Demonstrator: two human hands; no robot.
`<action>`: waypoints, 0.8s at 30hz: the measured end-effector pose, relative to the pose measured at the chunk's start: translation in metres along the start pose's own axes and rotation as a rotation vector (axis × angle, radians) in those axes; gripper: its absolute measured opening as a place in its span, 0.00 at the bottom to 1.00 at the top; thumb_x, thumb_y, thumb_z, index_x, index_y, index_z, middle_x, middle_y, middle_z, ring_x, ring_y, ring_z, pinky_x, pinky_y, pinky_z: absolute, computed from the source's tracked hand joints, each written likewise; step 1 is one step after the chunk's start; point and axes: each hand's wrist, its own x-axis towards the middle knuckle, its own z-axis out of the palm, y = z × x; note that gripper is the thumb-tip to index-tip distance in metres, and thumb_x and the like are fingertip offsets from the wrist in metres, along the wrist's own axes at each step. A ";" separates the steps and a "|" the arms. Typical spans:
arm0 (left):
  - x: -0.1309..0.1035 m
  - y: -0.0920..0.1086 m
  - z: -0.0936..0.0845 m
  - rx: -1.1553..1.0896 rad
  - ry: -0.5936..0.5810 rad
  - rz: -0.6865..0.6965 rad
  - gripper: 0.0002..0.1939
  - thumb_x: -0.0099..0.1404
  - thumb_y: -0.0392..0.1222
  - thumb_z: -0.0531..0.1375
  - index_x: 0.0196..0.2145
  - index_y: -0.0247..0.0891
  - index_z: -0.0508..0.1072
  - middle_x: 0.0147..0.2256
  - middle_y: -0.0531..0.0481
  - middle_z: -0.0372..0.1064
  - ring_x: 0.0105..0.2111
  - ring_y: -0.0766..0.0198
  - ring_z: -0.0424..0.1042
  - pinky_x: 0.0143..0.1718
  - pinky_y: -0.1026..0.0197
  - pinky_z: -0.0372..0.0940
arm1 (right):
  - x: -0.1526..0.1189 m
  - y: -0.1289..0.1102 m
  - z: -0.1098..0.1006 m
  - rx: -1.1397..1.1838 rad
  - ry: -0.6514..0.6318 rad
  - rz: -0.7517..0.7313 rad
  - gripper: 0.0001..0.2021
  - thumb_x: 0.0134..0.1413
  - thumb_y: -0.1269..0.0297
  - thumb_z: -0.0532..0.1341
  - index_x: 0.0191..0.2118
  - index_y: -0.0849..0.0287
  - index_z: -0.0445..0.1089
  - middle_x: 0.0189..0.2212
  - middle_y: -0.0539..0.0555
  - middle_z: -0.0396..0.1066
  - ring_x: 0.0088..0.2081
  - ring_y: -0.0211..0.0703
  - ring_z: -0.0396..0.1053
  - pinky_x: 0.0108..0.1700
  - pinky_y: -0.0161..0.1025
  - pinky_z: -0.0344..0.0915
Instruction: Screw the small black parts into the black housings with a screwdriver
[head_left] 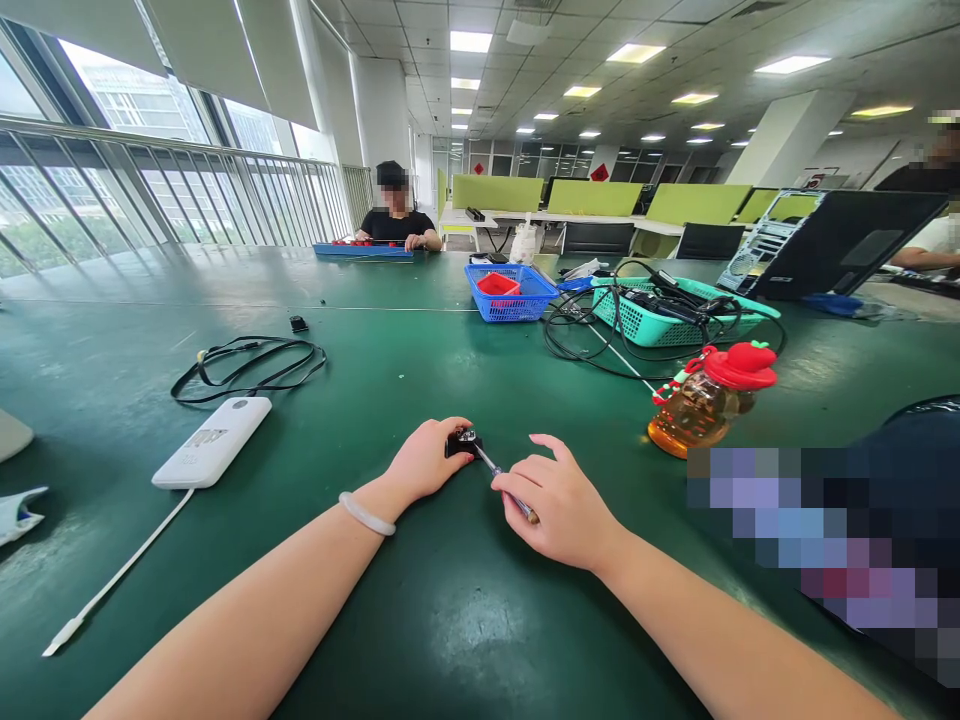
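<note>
My left hand (425, 458), a pale bangle on its wrist, is closed on a small black part (454, 444) with a shiny metallic top, held against the green table (480, 620). Its exact kind is too small to make out. My right hand (559, 505) grips a screwdriver (517, 494) by its handle, index finger raised. The thin shaft slants up and left, and its tip meets the metallic part of the black piece. Fingers of the left hand partly cover that piece.
Left lie a white power bank (214, 440) with a cable and a coiled black cord (247, 368). An amber drink bottle (697, 412) stands right, before a teal basket of cables (652, 325). Behind are a blue basket (512, 307) and a seated person (394, 220).
</note>
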 end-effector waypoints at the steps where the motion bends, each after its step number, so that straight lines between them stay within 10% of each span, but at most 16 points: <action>1: 0.000 0.000 0.000 0.004 0.001 -0.001 0.22 0.60 0.41 0.63 0.52 0.42 0.71 0.45 0.46 0.75 0.47 0.54 0.71 0.51 0.53 0.66 | 0.000 0.000 0.000 -0.001 -0.007 0.000 0.08 0.56 0.73 0.56 0.36 0.57 0.71 0.25 0.48 0.71 0.28 0.37 0.67 0.59 0.51 0.56; 24: 0.001 0.001 -0.001 -0.020 -0.011 -0.018 0.17 0.59 0.41 0.63 0.47 0.43 0.72 0.43 0.48 0.75 0.45 0.54 0.71 0.49 0.52 0.67 | -0.001 0.002 0.002 -0.011 -0.042 0.003 0.08 0.57 0.73 0.56 0.38 0.57 0.71 0.27 0.48 0.71 0.30 0.37 0.68 0.56 0.47 0.59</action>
